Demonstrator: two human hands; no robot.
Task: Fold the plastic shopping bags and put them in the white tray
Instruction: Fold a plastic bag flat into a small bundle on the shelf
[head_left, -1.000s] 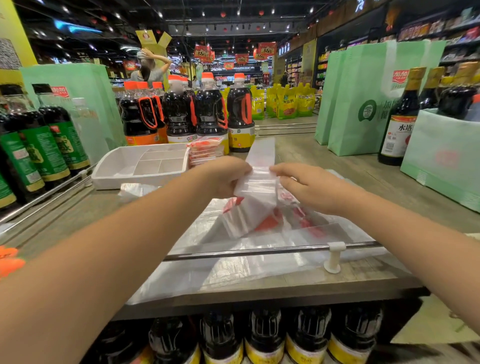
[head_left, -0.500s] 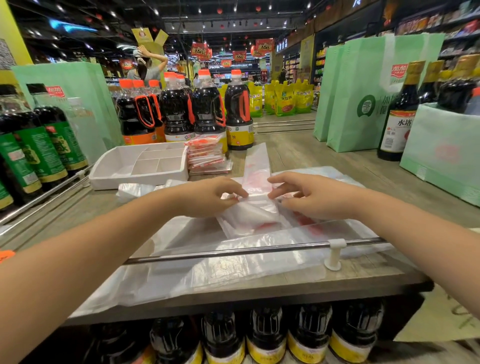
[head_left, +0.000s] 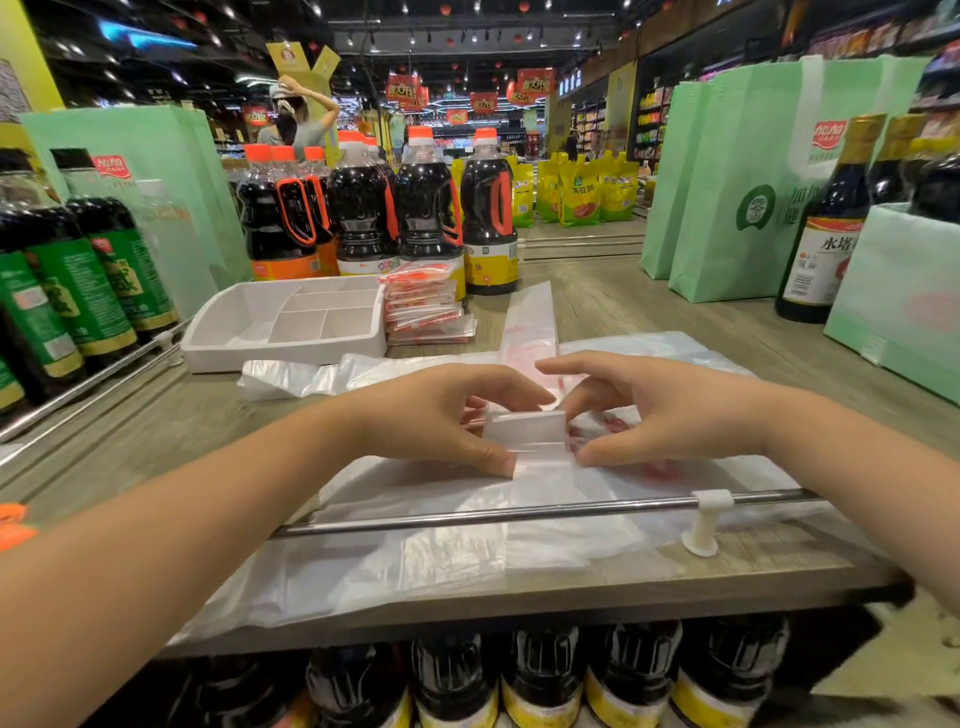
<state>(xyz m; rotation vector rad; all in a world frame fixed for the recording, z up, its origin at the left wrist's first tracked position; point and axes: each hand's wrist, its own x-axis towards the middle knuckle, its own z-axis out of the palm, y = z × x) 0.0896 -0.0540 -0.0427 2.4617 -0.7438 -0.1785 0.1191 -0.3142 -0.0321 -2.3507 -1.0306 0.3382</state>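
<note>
thin clear plastic with red print: one shopping bag (head_left: 524, 434) at centre frame, narrowed to a strip and partly folded into a small packet. pinched on either side by left hand (head_left: 441, 415) and right hand (head_left: 665, 415). far end of the strip not yet folded in. more loose bags (head_left: 415, 561) spread flat on the tabletop (head_left: 156, 415) underneath. white tray (head_left: 223, 338) left of centre, no bags visible inside; folded stack (head_left: 423, 304) just beside it. likely about midway.
</note>
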